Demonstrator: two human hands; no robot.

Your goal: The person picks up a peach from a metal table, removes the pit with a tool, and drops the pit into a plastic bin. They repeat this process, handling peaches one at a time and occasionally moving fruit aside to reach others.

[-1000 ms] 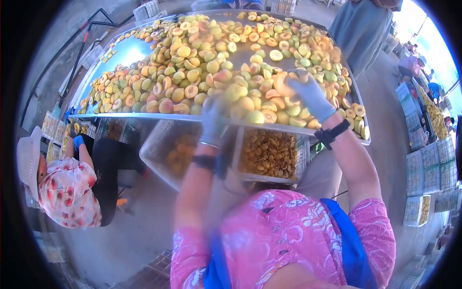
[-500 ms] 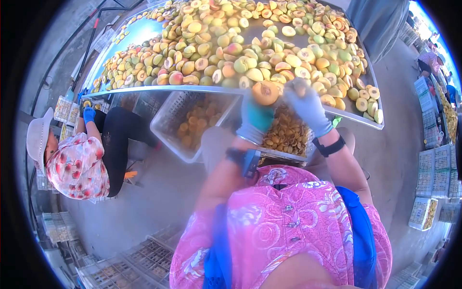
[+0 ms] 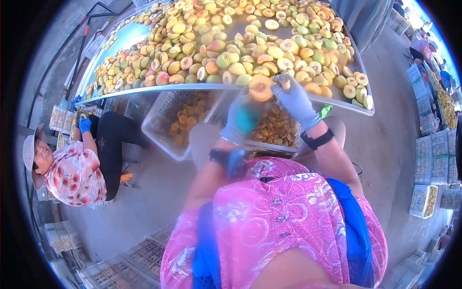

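In a grey-and-green glove, my left hand (image 3: pixel 242 114) grips a cut orange-yellow fruit half (image 3: pixel 261 88), its hollow face up. My right hand (image 3: pixel 294 98), in a pale glove, is closed around a small tool (image 3: pixel 284 79) whose details are hard to make out, beside the fruit half. Both hands are at the front edge of a metal table (image 3: pixel 192 87) heaped with fruit halves (image 3: pixel 231 55). Below my hands, a crate holds many small brownish pieces (image 3: pixel 274 129).
A white crate (image 3: pixel 153 120) with orange fruit pieces stands under the table edge. At the left sits a co-worker (image 3: pixel 77 171) in a hat and blue glove. Stacked crates (image 3: pixel 431 159) stand at the right, more crates (image 3: pixel 130 265) at the lower left.
The view has shifted, so the table and hands appear slightly further left. My left hand still holds the fruit half; my right hand's tool now shows more clearly beside it. The co-worker's head has turned.
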